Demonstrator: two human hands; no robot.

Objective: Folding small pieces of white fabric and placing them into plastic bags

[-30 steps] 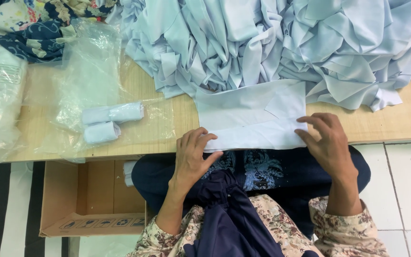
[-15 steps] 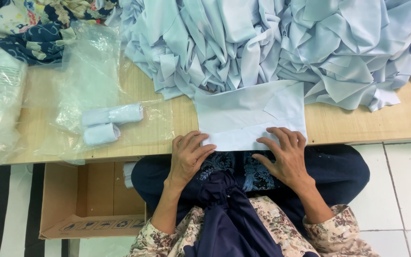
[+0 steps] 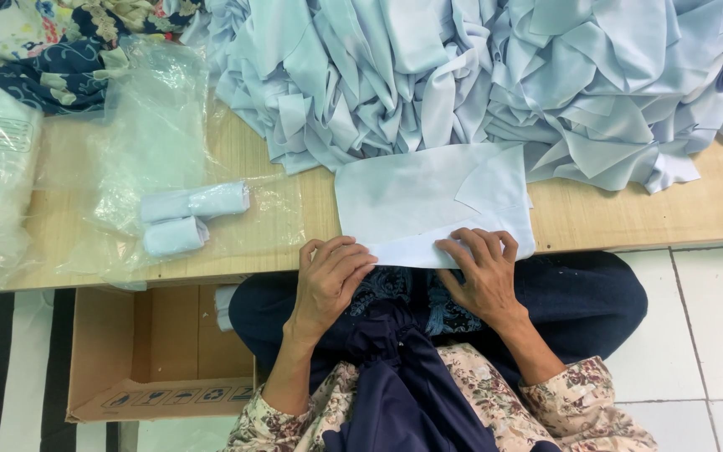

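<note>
A pale blue cloth piece [image 3: 428,197] lies flat at the near edge of the wooden table [image 3: 629,213], its near hem folded up into a narrow band. My left hand [image 3: 332,280] presses on the left end of that fold, fingers curled over the edge. My right hand [image 3: 483,268] rests on the right part of the fold, fingers spread and bent on the cloth. Two rolled pale blue cloth bundles [image 3: 190,216] lie to the left on a clear plastic sheet.
A large heap of pale blue fabric pieces [image 3: 479,75] covers the far side of the table. Clear plastic bags [image 3: 10,184] and patterned dark fabric [image 3: 43,42] sit at the left. An open cardboard box [image 3: 152,351] stands on the floor under the table edge.
My right hand has slid left along the near edge of the cloth toward my left hand. The near hem is now folded up into a band.
</note>
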